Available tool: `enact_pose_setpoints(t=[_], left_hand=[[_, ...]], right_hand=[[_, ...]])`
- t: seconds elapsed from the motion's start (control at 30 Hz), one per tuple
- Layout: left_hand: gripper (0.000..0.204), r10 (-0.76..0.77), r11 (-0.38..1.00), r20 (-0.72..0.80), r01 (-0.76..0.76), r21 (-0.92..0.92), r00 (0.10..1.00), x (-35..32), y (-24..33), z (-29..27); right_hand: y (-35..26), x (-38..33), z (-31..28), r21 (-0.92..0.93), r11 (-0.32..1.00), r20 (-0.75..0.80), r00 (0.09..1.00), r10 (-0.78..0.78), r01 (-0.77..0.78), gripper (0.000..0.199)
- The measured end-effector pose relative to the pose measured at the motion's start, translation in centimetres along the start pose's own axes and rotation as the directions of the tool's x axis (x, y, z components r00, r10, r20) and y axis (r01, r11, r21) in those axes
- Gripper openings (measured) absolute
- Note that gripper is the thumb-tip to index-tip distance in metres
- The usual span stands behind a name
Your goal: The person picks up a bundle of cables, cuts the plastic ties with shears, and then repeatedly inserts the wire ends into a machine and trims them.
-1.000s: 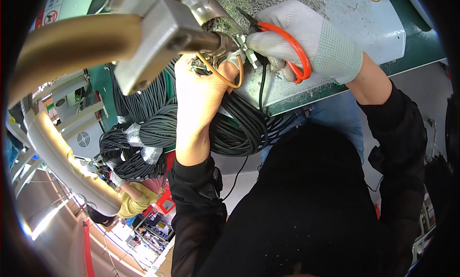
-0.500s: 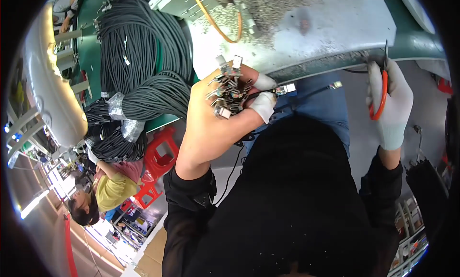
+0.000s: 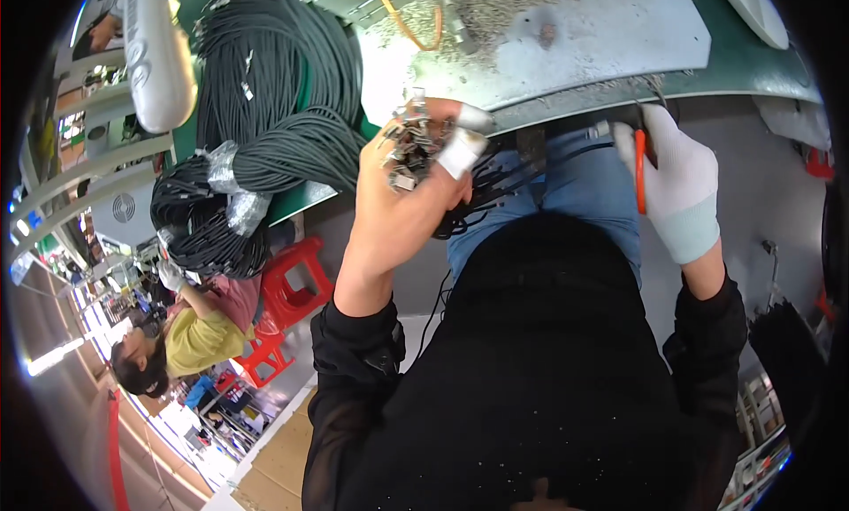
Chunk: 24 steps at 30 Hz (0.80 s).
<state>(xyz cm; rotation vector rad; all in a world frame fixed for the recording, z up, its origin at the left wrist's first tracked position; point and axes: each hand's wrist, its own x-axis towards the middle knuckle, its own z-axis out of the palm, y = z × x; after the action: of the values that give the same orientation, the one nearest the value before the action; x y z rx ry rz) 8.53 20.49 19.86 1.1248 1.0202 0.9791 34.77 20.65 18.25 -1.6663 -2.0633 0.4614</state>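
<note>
My left hand (image 3: 398, 192) is closed around a bundle of black cables (image 3: 478, 197), with white covers on its thumb and index finger. A cluster of small metal connectors (image 3: 411, 148) sticks out on the far side of that fist. From the bundle, loose cables reach right over my lap; one ends in a metal connector (image 3: 599, 130) close to my right fingertips. My right hand (image 3: 681, 179), in a white glove, grips red-handled scissors (image 3: 640, 170), blades pointing away from me. Whether its fingers touch that connector I cannot tell.
Large coils of black cable (image 3: 274, 86) lie on the green table (image 3: 752, 79), left of a white board (image 3: 619, 55) strewn with small clippings. Red stools (image 3: 296, 281) stand at the left, beside a person in yellow (image 3: 208, 338). A black umbrella-like bundle (image 3: 791, 361) is at the right.
My right hand has moved left with the scissors, toward the loose cable end. The connector that stood out between my left thumb and index finger no longer shows there. The view has shifted slightly.
</note>
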Motion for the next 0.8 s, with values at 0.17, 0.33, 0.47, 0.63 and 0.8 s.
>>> enact_pose_setpoints(t=[0.17,0.33,0.47,0.63,0.8], left_hand=[[0.021,-0.120,0.972,-0.010,0.115,-0.205,0.993,0.7,0.3,1.5],[0.017,-0.164,0.960,-0.132,0.128,-0.251,0.978,0.6,0.6,2.1],[0.016,-0.215,0.952,-0.169,0.168,-0.254,0.962,0.5,0.6,2.2],[0.013,-0.212,0.947,-0.185,0.155,-0.281,0.960,0.6,0.1,2.8],[0.014,-0.164,0.980,-0.171,0.140,-0.144,0.972,0.8,-0.6,1.9]], right_hand=[[-5.1,1.3,-1.4,0.440,0.895,0.010,0.996,-0.084,0.071,0.020],[-7.2,1.0,-0.1,0.324,0.887,0.028,0.934,-0.356,0.329,0.021],[-7.0,1.4,-0.5,0.247,0.897,-0.461,0.858,-0.225,0.368,0.026],[-8.1,0.4,1.4,0.274,0.894,-0.106,0.935,-0.338,0.354,0.029],[-7.8,0.5,3.8,0.366,0.910,0.044,0.973,-0.226,0.195,0.025]])
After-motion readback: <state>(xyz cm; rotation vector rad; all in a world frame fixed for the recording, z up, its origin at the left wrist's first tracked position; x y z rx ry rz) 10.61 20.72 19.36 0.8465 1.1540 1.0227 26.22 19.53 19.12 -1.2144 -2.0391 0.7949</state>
